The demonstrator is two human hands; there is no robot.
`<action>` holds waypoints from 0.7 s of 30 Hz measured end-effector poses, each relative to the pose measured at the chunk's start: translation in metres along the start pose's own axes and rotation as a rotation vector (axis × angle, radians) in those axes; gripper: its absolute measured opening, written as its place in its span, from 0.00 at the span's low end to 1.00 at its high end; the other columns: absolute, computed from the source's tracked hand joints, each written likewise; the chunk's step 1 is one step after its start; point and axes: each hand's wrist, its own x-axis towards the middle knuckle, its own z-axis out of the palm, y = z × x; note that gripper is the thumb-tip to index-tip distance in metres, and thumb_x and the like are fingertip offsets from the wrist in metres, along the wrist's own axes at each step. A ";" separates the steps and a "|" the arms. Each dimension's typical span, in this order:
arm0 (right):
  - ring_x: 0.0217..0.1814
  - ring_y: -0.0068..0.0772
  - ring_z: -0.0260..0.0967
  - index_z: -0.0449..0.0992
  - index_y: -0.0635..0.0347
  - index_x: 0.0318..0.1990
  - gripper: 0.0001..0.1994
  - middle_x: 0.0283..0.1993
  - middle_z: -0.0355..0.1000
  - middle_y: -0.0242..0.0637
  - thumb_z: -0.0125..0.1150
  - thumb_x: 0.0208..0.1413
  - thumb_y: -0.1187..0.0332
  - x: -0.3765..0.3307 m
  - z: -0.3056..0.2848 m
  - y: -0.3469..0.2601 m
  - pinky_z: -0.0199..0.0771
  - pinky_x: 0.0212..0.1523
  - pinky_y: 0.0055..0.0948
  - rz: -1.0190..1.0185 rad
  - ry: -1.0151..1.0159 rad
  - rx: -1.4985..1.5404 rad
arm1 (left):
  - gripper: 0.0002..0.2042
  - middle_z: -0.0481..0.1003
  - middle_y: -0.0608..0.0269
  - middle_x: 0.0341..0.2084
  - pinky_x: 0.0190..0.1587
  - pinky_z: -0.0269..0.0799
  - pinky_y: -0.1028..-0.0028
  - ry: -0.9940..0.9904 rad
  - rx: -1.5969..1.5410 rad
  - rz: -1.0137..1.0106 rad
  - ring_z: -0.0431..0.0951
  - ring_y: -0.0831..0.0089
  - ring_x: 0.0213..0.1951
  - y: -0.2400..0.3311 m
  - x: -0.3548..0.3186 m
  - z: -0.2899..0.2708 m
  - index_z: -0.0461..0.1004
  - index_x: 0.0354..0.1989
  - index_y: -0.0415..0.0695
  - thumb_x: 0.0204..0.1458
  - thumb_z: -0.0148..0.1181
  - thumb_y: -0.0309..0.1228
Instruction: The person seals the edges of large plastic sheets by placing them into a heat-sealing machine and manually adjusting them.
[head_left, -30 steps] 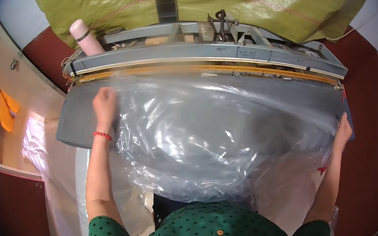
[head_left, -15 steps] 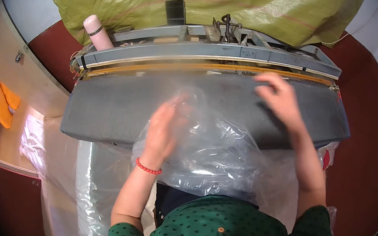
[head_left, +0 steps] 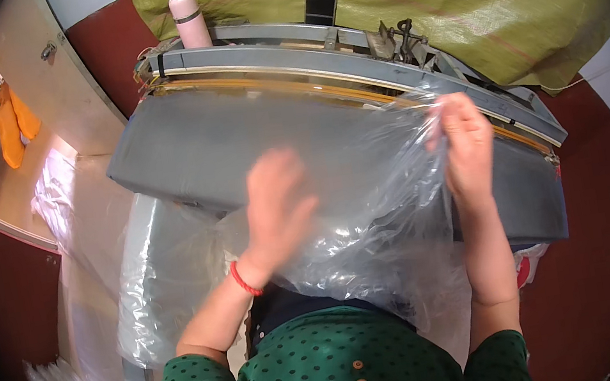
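A clear plastic sheet [head_left: 374,227] spreads from my lap up over the grey padded top of a long machine [head_left: 197,151]. My right hand [head_left: 466,146] is closed on the sheet's upper right part, pulling it into creases near the machine's rail. Lower and to the left, my left hand [head_left: 275,203], with a red beaded bracelet on its wrist, is over the sheet's left side. It is blurred, but its thumb stands apart from the fingers and nothing shows in it. Whether it touches the plastic I cannot tell.
Along the back of the machine runs a metal rail [head_left: 261,55] with a yellow strip. A pink flask [head_left: 190,20] and a dark phone [head_left: 320,3] stand behind it. A large roll of clear plastic [head_left: 146,285] is at the left. A yellow-green tarp [head_left: 411,1] hangs at the back.
My right hand has closed on the plastic, which now stretches up to the right. My left hand has come away from the sheet's upper edge. The whole view has shifted slightly.
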 end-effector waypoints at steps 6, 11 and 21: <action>0.30 0.16 0.63 0.72 0.62 0.39 0.08 0.32 0.69 0.29 0.47 0.63 0.68 -0.005 -0.072 -0.033 0.63 0.28 0.17 -0.247 0.416 -0.237 | 0.08 0.74 0.54 0.28 0.38 0.68 0.65 -0.824 -0.423 -0.208 0.73 0.60 0.34 -0.043 -0.053 0.008 0.72 0.37 0.41 0.51 0.51 0.30; 0.42 0.21 0.65 0.72 0.64 0.46 0.12 0.40 0.70 0.31 0.47 0.62 0.67 -0.009 -0.213 -0.031 0.62 0.46 0.20 -0.361 0.631 -0.858 | 0.10 0.75 0.47 0.31 0.38 0.70 0.62 -1.061 0.058 -0.573 0.75 0.51 0.34 -0.132 -0.166 -0.074 0.74 0.36 0.40 0.49 0.52 0.30; 0.38 0.29 0.68 0.75 0.65 0.43 0.18 0.37 0.74 0.37 0.49 0.61 0.57 -0.095 -0.446 0.082 0.66 0.43 0.27 0.090 0.927 -1.171 | 0.11 0.76 0.56 0.32 0.44 0.69 0.69 0.012 0.379 -0.621 0.76 0.66 0.40 -0.165 -0.012 -0.301 0.74 0.38 0.38 0.54 0.49 0.31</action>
